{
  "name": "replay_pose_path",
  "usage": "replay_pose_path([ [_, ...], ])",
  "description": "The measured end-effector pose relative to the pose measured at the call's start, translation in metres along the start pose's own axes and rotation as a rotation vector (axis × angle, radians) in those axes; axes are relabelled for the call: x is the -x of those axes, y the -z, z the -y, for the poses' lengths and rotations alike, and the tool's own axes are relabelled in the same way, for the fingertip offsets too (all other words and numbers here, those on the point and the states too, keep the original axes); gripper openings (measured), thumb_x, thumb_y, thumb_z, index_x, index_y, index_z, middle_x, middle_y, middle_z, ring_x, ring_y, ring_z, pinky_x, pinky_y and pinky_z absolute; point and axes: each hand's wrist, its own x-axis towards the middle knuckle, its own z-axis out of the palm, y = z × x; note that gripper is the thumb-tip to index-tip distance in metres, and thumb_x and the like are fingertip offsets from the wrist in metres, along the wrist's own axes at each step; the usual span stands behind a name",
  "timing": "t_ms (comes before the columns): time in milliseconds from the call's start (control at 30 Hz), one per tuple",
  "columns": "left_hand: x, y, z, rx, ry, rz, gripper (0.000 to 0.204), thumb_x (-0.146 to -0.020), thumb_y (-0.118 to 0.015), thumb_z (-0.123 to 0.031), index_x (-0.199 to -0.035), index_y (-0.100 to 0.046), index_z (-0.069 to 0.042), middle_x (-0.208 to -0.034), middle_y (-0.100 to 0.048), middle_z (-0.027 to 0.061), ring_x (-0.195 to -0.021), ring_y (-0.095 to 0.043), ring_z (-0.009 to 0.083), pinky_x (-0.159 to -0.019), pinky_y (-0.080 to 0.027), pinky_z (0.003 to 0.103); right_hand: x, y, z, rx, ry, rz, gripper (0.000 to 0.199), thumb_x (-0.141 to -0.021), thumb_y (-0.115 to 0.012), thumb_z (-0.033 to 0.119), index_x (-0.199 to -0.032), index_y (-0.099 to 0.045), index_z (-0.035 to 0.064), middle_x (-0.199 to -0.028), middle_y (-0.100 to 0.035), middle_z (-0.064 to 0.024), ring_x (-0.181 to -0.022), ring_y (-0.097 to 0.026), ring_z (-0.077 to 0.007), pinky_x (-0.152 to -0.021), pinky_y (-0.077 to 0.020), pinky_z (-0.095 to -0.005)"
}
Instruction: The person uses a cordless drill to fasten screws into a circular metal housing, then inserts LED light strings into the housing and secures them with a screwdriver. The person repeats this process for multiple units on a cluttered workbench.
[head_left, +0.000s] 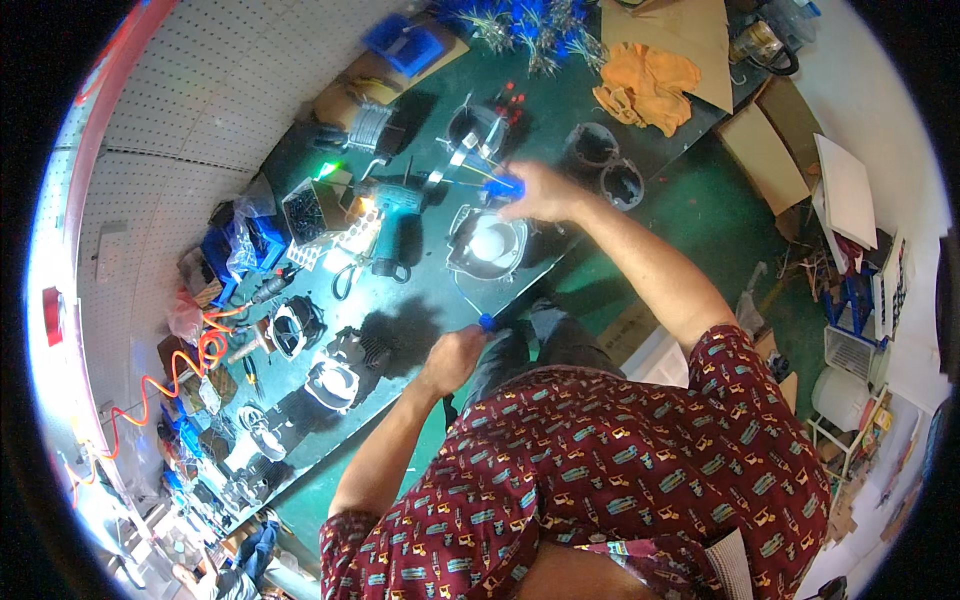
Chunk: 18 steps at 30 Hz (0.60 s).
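Note:
My right hand (pixel 540 193) is closed by its fingertips on a bright blue piece (pixel 503 187). Thin yellow and white wires with white tags (pixel 463 150) run from it toward a round dark housing (pixel 477 127). Nearer my body, my left hand (pixel 455 360) is closed beside a second blue piece (pixel 487 321), seemingly pinched at its fingertips. A thin lead rises from that piece toward a grey motor housing (pixel 488 243) with a white round centre, which lies between my hands. The exact kind of either blue piece is too small to make out.
Left of the housing lies a teal power tool (pixel 397 220). Farther back are a wire spool (pixel 370 128), a blue tray (pixel 403 45) and orange gloves (pixel 650 85). Two dark rings (pixel 622 185) sit at right. An orange coiled hose (pixel 180 365) hangs left; another person (pixel 235 575) sits lower left.

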Motion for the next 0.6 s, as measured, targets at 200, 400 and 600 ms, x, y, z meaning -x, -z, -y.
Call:
replay_pose_path([
  [200,-0.031,0.042,0.057,0.199,0.323,-0.674,0.029,-0.104,-0.051,-0.022,-0.095,-0.067,0.000,-0.072,-0.065,0.0136,-0.061,-0.059,0.0202,-0.058,-0.048,0.037,-0.001,0.001,-0.018,0.018,0.009,-0.024,0.061,-0.066,-0.086,0.029,-0.115,-0.063,0.0007,-0.097,-0.070,-0.0161,-0.086,-0.066,-0.0243,-0.082,-0.0516,-0.0368],
  [400,0.003,0.007,0.001,0.001,0.036,0.086,0.016,-0.097,-0.058,-0.013,-0.097,-0.069,-0.002,-0.083,-0.070,0.0205,-0.076,-0.069,0.0373,-0.072,-0.054,0.044,-0.004,-0.003,-0.011,0.033,0.034,-0.018,0.064,-0.065,-0.087,0.031,-0.116,-0.063,0.0002,-0.096,-0.070,-0.0157,-0.087,-0.066,-0.0238,-0.082,-0.0519,-0.0370],
  [600,-0.033,0.040,0.076,0.383,0.451,-0.639,0.032,-0.104,-0.053,-0.029,-0.091,-0.065,-0.002,-0.062,-0.052,0.0002,-0.055,-0.045,0.0077,-0.048,-0.036,0.027,-0.002,-0.001,-0.005,0.019,0.035,-0.019,0.062,-0.065,-0.086,0.031,-0.114,-0.063,0.0004,-0.098,-0.070,-0.0159,-0.089,-0.067,-0.0253,-0.084,-0.0520,-0.0369],
])
